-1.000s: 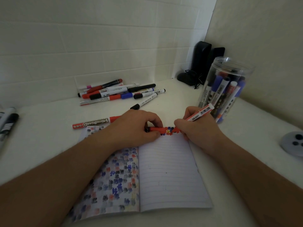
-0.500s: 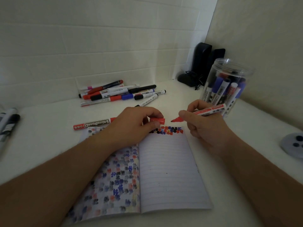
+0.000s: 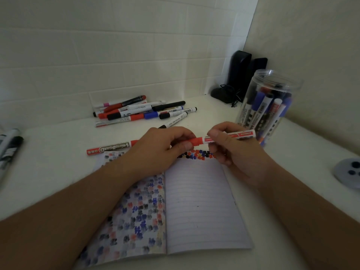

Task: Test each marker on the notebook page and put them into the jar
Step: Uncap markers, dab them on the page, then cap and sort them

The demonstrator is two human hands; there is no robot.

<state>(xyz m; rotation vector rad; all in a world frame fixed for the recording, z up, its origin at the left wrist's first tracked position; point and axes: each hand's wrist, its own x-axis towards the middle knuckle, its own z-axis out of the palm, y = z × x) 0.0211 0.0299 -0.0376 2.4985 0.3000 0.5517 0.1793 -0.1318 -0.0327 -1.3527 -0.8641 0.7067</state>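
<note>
Since half a second ago, cap [image 3: 195, 142] is meeting marker [image 3: 229, 137], lying nine-to-three above notebook [image 3: 202, 201]; left hand [image 3: 163, 148] fingers are pinching cap, right hand [image 3: 231, 151] gripping barrel. One jar [image 3: 268, 106] at two o'clock.

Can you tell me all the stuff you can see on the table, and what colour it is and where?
red marker: one, red and white with red cap, held above the notebook's top edge
notebook: one, open, lined right page with red, blue and black marks along its top, middle front
whiteboard marker: one, red, lying left of the hands
marker pile: many, red, black, blue, white, back by the wall
jar: one, clear, holding markers, right
black speakers: two, back corner
grey round thing: one, far right edge
markers at left edge: about two, black and white
left hand: pinches the red cap
right hand: grips the marker's barrel
</note>
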